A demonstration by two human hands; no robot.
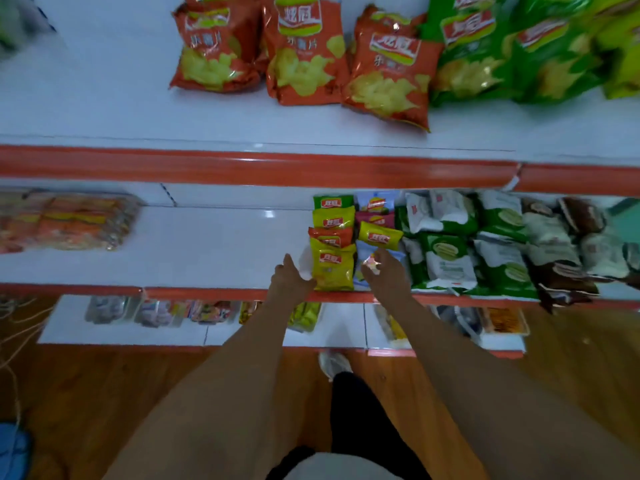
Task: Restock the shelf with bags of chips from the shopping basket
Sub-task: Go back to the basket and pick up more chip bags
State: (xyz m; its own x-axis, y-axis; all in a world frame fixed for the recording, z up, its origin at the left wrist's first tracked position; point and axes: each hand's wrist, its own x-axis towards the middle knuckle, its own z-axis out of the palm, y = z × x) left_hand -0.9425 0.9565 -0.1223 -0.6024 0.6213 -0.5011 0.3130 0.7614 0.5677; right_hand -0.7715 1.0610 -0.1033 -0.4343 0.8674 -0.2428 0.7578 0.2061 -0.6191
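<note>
On the middle shelf (225,244) small chip bags stand in two short rows. A yellow chip bag (333,270) stands at the front of the left row. My left hand (292,280) rests against its left side, fingers apart. My right hand (388,271) lies on a light blue chip bag (364,258) at the front of the right row, fingers curled on its shiny top. Another yellow bag (379,235) lies tilted behind it. The shopping basket is out of view.
Large orange chip bags (304,50) and green ones (485,53) lie on the top shelf. Green-and-white snack bags (446,251) and brown ones (561,265) crowd the middle shelf's right; orange packets (65,221) sit at its left. A lower shelf (114,332) holds small packets above the wooden floor.
</note>
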